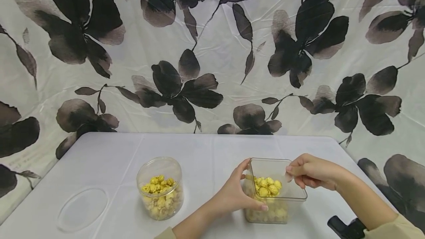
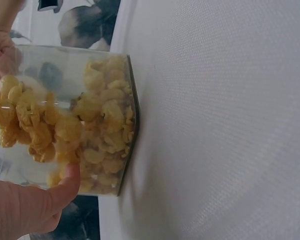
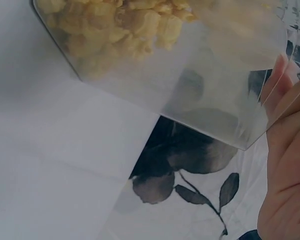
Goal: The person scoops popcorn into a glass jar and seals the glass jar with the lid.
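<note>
A square clear container [image 1: 295,209] partly filled with yellow popcorn [image 1: 267,186] stands on the table. My left hand [image 1: 234,193] grips its left side, the thumb across the near wall and the fingers at the far corner. At the container's right rim, my right hand [image 1: 313,172] pinches a see-through, scoop-like utensil [image 1: 288,176] that reaches inside; its outline is hard to make out. In the left wrist view, some popcorn [image 2: 30,115] sits higher than the pile at the bottom. The right wrist view shows the right hand [image 3: 290,165] beside the clear wall.
Left of the square container stands a round clear jar [image 1: 159,191], uncovered, with popcorn inside. A clear round lid [image 1: 83,209] lies flat further left on the white table [image 1: 113,158]. Behind hangs a flower-print cloth [image 1: 212,47]. A black object [image 1: 346,228] shows under the right forearm.
</note>
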A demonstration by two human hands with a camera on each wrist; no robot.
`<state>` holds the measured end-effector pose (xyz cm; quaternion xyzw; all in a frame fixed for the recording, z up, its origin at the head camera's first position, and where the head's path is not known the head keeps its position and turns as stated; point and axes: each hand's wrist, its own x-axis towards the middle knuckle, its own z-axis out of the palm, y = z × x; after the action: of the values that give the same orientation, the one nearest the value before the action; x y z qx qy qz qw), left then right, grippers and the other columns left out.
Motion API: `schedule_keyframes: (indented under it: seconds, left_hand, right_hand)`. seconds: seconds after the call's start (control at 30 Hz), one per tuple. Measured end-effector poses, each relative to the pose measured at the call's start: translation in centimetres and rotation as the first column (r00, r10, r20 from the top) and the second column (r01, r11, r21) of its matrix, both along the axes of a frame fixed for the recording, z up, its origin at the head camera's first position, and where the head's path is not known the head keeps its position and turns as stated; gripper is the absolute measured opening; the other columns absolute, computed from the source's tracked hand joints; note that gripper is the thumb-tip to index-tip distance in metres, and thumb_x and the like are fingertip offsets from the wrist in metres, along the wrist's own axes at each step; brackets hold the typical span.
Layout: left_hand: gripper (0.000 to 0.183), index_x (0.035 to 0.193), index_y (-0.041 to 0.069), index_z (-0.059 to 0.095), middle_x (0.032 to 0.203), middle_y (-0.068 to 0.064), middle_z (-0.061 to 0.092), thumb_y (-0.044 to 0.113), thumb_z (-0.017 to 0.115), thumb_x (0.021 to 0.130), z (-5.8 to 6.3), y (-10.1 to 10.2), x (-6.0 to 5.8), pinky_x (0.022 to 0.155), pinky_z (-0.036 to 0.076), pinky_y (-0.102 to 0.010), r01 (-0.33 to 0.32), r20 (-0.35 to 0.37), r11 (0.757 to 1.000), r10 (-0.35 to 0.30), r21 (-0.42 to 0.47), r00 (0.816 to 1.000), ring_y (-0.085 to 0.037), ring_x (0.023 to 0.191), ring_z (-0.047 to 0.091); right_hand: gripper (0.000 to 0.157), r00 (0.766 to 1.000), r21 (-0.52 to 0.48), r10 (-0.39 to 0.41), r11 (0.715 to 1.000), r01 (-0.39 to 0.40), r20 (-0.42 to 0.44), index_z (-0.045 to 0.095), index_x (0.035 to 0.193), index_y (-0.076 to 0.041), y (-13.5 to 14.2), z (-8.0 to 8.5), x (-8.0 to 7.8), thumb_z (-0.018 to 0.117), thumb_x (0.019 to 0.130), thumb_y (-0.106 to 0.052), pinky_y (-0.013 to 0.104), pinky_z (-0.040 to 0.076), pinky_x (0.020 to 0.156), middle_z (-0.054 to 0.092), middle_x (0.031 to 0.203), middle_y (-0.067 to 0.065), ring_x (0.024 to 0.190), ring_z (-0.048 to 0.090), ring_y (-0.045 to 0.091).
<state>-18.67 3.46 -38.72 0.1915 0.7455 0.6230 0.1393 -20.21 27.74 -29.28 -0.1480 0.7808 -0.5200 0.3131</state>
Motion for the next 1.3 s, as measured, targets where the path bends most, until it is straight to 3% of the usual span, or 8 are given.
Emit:
schedule_keyframes:
  seconds: [0.2,0.47,0.67,0.97,1.3]
  left_hand:
    - [0.112,0.146,0.031,0.021,0.138,0.005,0.032,0.021,0.090,0.058,-0.1,0.1,0.0,0.095,0.037,-0.053,-0.003,0.007,1.000,0.003,0.004,1.000,-0.029,0.126,0.033]
    - [0.111,0.145,0.033,0.022,0.137,0.006,0.032,0.021,0.090,0.058,-0.1,0.1,0.1,0.094,0.037,-0.055,-0.001,0.004,1.000,0.001,0.008,1.000,-0.029,0.127,0.033]
    - [0.111,0.145,0.033,0.021,0.137,0.006,0.033,0.021,0.090,0.058,-0.1,0.0,0.1,0.095,0.035,-0.057,-0.008,0.011,1.000,0.008,-0.001,1.000,-0.030,0.127,0.033]
    - [0.111,0.146,0.029,0.021,0.137,0.005,0.033,0.021,0.089,0.059,-0.1,0.1,0.0,0.097,0.034,-0.056,-0.011,0.014,1.000,0.011,-0.005,1.000,-0.031,0.128,0.032]
    - [0.111,0.146,0.031,0.020,0.138,0.005,0.032,0.021,0.089,0.060,-0.1,0.2,0.0,0.097,0.033,-0.058,-0.010,0.022,1.000,0.010,-0.002,1.000,-0.029,0.128,0.032]
  right_hand:
    - [0.030,1.000,-0.006,-0.012,1.000,0.012,-0.014,0.059,0.088,0.017,0.1,-0.1,0.0,0.046,0.096,-0.010,0.013,0.024,0.039,0.050,0.052,-0.004,0.039,0.030,-0.001]
    - [0.034,0.994,0.027,0.088,0.996,-0.087,-0.056,0.052,0.089,0.024,-0.1,0.0,-0.2,0.046,0.096,-0.008,0.016,0.019,0.037,0.047,0.052,-0.006,0.039,0.026,0.001]
    - [0.034,0.992,0.075,0.102,0.992,-0.097,-0.075,0.055,0.090,0.023,-0.8,0.1,-0.3,0.046,0.096,-0.010,0.014,0.023,0.038,0.047,0.051,-0.005,0.038,0.026,0.001]
    - [0.025,0.999,0.018,0.039,0.999,-0.039,0.022,0.064,0.080,0.002,-0.8,0.3,-0.5,0.048,0.095,-0.011,0.013,0.025,0.039,0.048,0.051,-0.006,0.039,0.030,-0.001]
    - [0.026,0.998,-0.015,0.055,0.998,-0.054,0.044,0.067,0.082,-0.001,-0.7,0.0,-0.5,0.046,0.096,-0.010,0.013,0.025,0.039,0.050,0.052,-0.006,0.039,0.032,-0.002]
